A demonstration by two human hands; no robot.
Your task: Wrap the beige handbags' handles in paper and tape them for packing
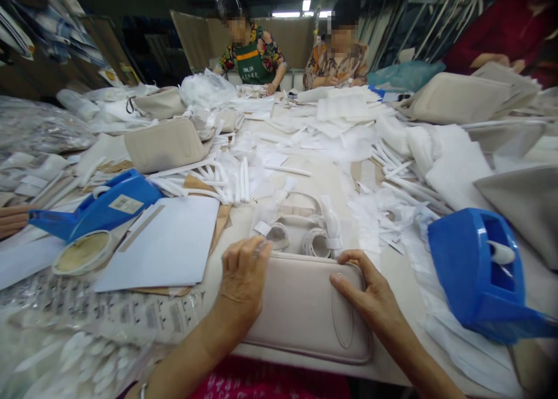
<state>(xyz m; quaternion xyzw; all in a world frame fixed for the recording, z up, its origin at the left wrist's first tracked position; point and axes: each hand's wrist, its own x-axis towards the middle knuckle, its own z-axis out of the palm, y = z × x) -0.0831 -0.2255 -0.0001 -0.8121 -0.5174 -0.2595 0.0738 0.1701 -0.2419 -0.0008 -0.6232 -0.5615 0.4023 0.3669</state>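
Observation:
A beige handbag (305,312) lies flat at the near edge of the table. My left hand (244,277) curls over its top left corner and grips it. My right hand (368,291) rests on the top right corner, thumb on the front face, fingers wrapped over the rim. Just beyond the bag lie its white-wrapped straps (305,230), coiled and bound in paper.
A blue tape dispenser (479,271) stands at the right, another blue tape dispenser (100,207) at the left beside a white sheet (165,242). Barcode label sheets (108,317) lie near left. More beige bags (163,143), white paper scraps and rolls cover the table. Two people (253,50) work at the far end.

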